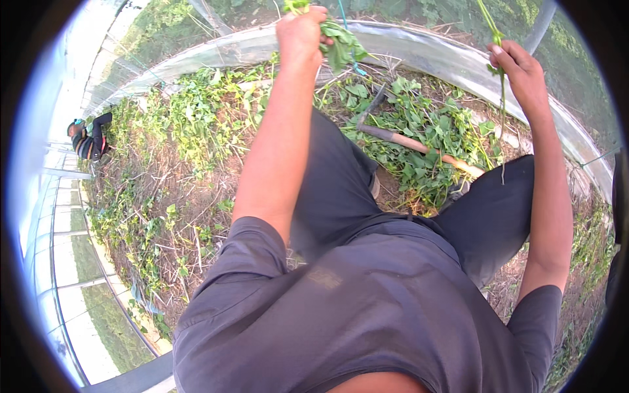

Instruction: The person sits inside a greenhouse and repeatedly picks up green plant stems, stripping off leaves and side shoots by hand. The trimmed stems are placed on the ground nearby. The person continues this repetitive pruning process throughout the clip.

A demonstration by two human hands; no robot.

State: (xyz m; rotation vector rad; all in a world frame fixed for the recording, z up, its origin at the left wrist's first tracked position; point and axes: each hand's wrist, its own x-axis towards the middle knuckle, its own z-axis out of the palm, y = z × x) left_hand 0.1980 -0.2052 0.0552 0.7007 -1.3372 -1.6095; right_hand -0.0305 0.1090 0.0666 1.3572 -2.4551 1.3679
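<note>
My left hand [302, 34], at the top centre, is closed around a bunch of green leaves [341, 46] that hang out to its right. At the upper right, my right hand [518, 66] pinches a thin green vine stem [502, 98] between thumb and fingers; its stringy lower end dangles beside my knee. A hoe or mattock with a wooden handle [415, 144] and a dark metal head [374, 104] lies on leafy vines [427, 123] between my legs, touched by neither hand.
A clear plastic sheet wall [417, 49] curves across in front. A blue-green string [355, 61] hangs beside my left hand. Vines and dry stalks [186, 206] cover soil to the left. Another person [90, 139] crouches far left, near the greenhouse frame [78, 233].
</note>
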